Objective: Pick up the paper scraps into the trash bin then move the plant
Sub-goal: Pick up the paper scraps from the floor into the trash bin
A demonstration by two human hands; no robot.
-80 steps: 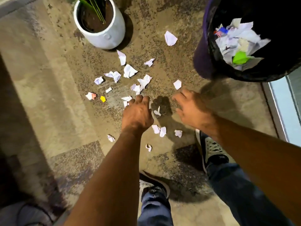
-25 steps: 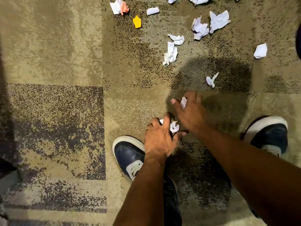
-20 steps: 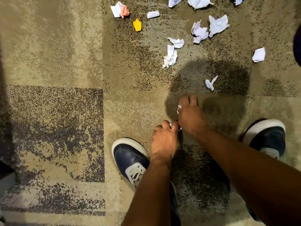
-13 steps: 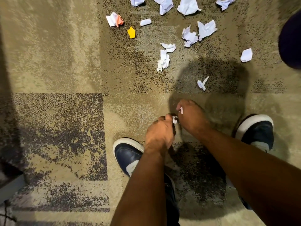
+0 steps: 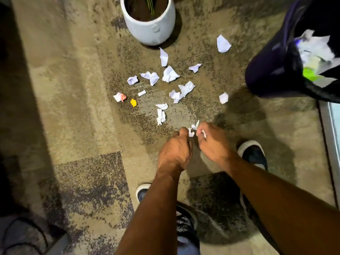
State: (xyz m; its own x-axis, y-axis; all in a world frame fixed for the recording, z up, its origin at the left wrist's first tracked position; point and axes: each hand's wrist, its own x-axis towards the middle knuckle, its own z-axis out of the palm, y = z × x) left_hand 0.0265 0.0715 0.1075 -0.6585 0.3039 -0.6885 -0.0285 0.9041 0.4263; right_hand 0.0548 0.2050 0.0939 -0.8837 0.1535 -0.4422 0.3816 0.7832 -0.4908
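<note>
Now both fists, left hand (image 5: 174,151) and right hand (image 5: 213,144), clutch paper scraps (image 5: 191,132) (gathered since), raised off the carpet (image 5: 73,89)

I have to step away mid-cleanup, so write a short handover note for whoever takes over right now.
Left hand: curled, pinching small white scraps at its fingertips.
Right hand: curled round a white scrap.
Both hands are low over the carpet, just ahead of the shoes.
Bin: upper right, already holding paper.
Plant pot: top centre, standing on the carpet, not yet moved.
Left: drop the held scraps in the bin, then gather the rest, white scraps between pot and hands, plus a yellow scrap and an orange-tinged scrap to the left. Then move the plant.
</note>
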